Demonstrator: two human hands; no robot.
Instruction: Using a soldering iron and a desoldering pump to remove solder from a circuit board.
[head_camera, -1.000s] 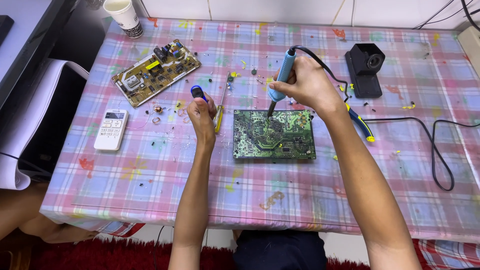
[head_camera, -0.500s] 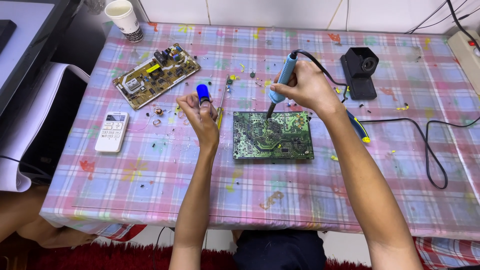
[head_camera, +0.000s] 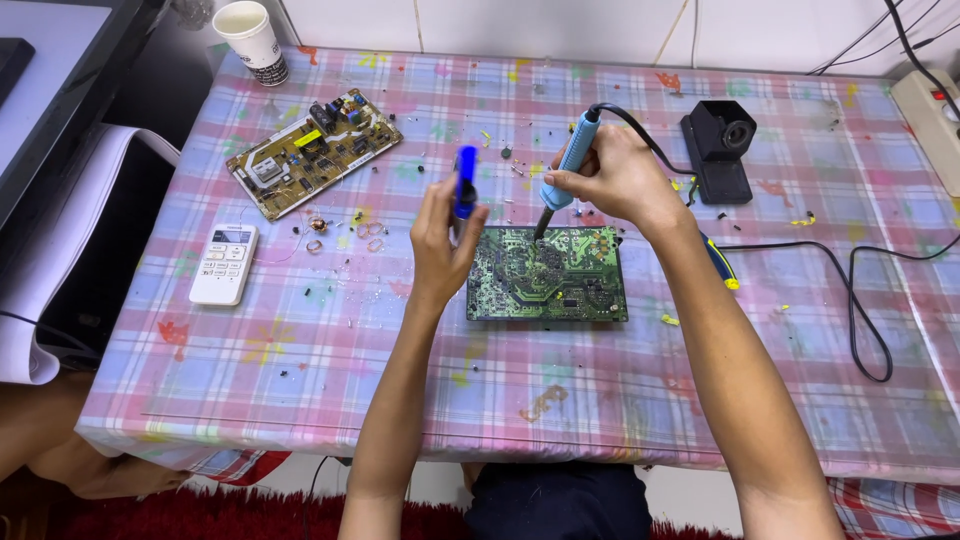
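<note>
A green circuit board (head_camera: 560, 282) lies flat on the checked tablecloth at the table's middle. My right hand (head_camera: 620, 178) grips a blue-handled soldering iron (head_camera: 572, 158), its dark tip touching the board's upper edge. My left hand (head_camera: 442, 238) holds a blue desoldering pump (head_camera: 465, 180) upright, just left of the board and above the cloth. The iron's black cable (head_camera: 850, 290) trails off to the right.
A second, tan circuit board (head_camera: 312, 150) lies at the back left, a white remote control (head_camera: 224, 264) below it. A paper cup (head_camera: 252, 38) stands at the far left corner, a black iron stand (head_camera: 722, 152) at the back right, a power strip (head_camera: 925, 105) at the right edge.
My left hand has lifted the blue pump from the tabletop and brought it up and right, closer to the green board. The soldering iron stays at the board's top edge.
</note>
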